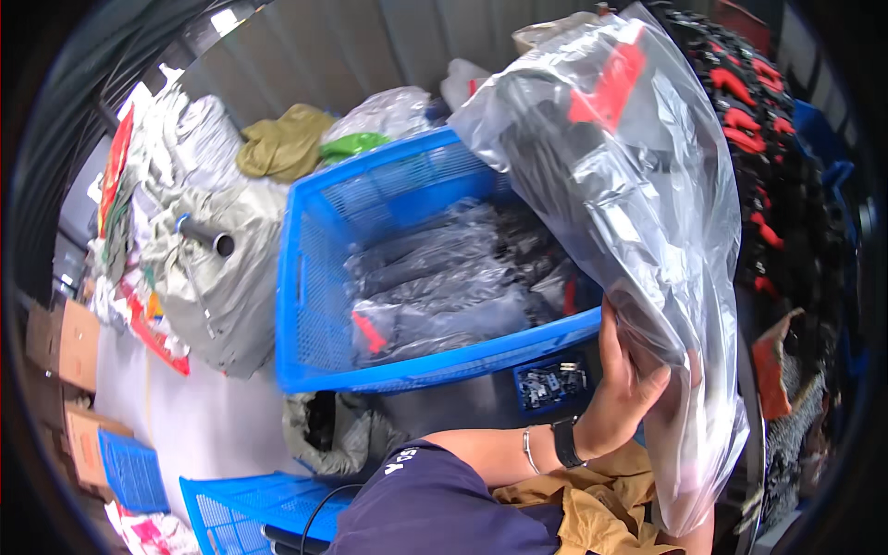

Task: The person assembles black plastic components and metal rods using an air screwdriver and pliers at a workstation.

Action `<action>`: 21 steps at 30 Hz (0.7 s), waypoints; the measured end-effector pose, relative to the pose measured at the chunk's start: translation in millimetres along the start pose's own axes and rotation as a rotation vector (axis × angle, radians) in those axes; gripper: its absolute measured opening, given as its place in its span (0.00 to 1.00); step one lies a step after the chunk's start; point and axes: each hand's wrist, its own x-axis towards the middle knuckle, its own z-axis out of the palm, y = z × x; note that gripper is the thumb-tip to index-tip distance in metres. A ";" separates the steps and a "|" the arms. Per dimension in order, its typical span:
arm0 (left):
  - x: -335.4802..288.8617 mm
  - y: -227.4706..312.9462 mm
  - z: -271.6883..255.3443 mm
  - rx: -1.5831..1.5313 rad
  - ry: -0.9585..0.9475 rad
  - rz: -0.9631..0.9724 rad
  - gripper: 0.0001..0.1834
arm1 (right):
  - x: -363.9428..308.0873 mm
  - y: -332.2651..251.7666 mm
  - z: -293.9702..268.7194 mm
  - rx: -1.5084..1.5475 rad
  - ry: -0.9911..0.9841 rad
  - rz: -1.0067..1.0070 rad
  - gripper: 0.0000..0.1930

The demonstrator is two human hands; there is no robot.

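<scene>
The left hand (615, 398) (a black band and a bracelet circle its wrist) grasps the lower part of a long clear plastic bag (647, 231) with dark and red contents. The right hand (690, 375) shows only blurrily through the plastic, so I cannot tell its grip. The bag slants upward over the right side of a blue perforated plastic crate (301, 338), where similar clear-wrapped dark bundles (435, 287) lie. A small blue tray of metallic pieces (552, 384) sits just below the crate's near rim.
</scene>
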 end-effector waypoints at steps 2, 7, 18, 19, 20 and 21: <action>5.1 14.5 -20.9 -0.012 0.005 -0.063 0.52 | 18.1 -15.0 22.5 0.065 -0.064 -0.026 0.28; 40.8 26.2 -60.6 -0.033 0.279 -0.279 0.42 | 56.4 -36.9 64.9 0.194 -0.177 -0.052 0.28; 220.5 167.3 -313.8 1.440 0.081 -0.321 0.34 | 97.9 -14.0 203.9 0.342 -0.196 -0.391 0.12; 229.8 148.1 -339.9 1.634 0.032 -0.291 0.35 | 96.0 -19.1 212.4 0.281 -0.242 -0.368 0.13; 233.7 128.0 -365.3 1.764 0.024 -0.314 0.36 | 94.3 -20.9 218.7 0.302 -0.199 -0.395 0.13; 238.5 103.3 -387.6 1.883 0.006 -0.335 0.36 | 94.8 -20.5 222.0 0.310 -0.160 -0.415 0.14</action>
